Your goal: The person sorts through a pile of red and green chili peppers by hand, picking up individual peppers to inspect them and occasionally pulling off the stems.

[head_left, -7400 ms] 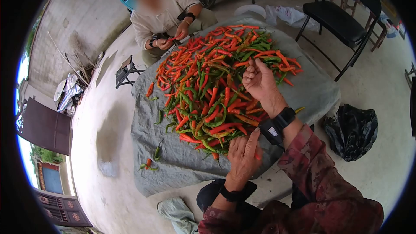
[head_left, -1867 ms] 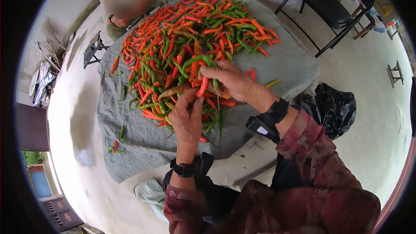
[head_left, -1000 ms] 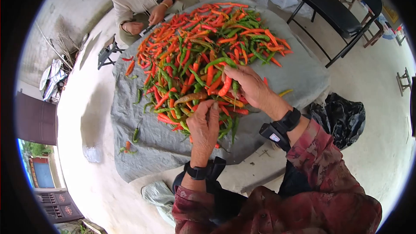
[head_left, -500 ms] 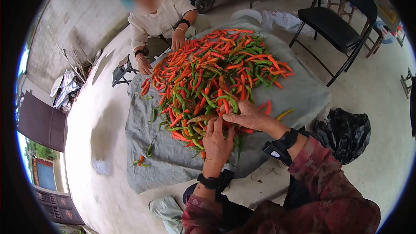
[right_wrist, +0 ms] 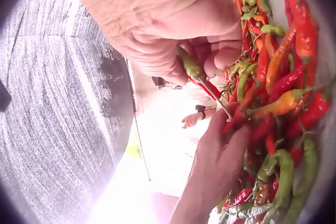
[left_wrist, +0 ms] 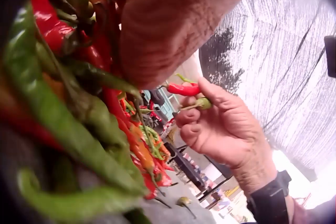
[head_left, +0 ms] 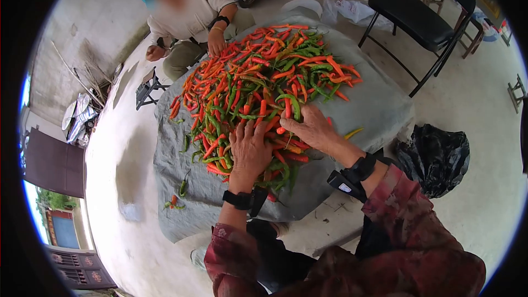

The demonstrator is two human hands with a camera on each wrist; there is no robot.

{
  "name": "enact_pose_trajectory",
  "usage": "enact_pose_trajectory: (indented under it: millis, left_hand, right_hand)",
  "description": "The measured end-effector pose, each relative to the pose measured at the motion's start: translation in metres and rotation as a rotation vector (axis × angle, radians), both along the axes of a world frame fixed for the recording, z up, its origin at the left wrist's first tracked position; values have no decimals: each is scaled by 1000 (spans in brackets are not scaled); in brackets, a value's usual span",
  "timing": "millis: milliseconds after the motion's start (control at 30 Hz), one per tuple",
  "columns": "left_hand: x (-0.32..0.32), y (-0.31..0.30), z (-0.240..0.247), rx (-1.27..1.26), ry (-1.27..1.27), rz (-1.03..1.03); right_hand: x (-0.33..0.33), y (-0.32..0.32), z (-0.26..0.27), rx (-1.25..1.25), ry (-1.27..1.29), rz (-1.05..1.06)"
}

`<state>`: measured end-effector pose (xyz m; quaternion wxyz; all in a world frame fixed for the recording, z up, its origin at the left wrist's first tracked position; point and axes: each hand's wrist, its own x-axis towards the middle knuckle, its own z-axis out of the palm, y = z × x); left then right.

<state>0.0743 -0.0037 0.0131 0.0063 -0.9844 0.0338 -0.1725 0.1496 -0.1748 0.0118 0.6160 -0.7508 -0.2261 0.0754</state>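
Hands over a broad heap of mixed red, orange and green chili peppers (head_left: 236,96), spread on a surface covered in grey, creased sheeting (head_left: 379,107); clock directions are taken from the heap's centre, with twelve at the top of the head view. At four o'clock the right hand (head_left: 312,127) grips a slender, glossy red pepper (left_wrist: 184,88) and a green pepper with a thin stalk (left_wrist: 203,103) between thumb and fingers. At six o'clock, apart from it, the left hand (head_left: 250,151) rests on the heap, fingers reaching among the pods (whether they close around any one cannot be told). A single yellow pepper (head_left: 353,132) lies just beyond the right hand, also toward four o'clock; a crumpled black plastic bag (head_left: 432,159) sits farther out that way. At ten to eleven o'clock, a second person in a cream top (head_left: 192,8) has one hand at the heap's margin.

Likely faults: the paired pods are smooth and lie at different angles, so a loosened thumb could let one slip back among its neighbours. Too firm a pinch could split a pod or snap the thin stalk. Pressure from the left hand could unsettle the loosely stacked layers, sending peppers toward six o'clock and over the near edge.
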Motion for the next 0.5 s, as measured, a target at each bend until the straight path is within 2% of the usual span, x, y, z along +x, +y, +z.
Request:
enact_pose_trajectory:
  millis: [133,200,267,367,400,467,500]
  left_hand:
    - [39,45,-3,-22,130,0]
    - [53,64,1,-112,332,138]
    - [65,86,-9,-75,325,180]
    - [80,106,-28,-69,174,385]
    - [83,102,-28,-68,175,383]
    - [87,95,-26,-141,218,604]
    - [85,82,-15,-89,272,556]
  right_hand:
    - [-6,-10,23,-23,132,18]
    - [-5,-11,18,-11,122,19]
    - [-5,-13,14,-2,117,19]
    - [-2,-18,13,84,114,16]
    - [0,-20,12,111,112,2]
    - [5,-21,7,141,113,-13]
    - [8,-21,1,100,79,-38]
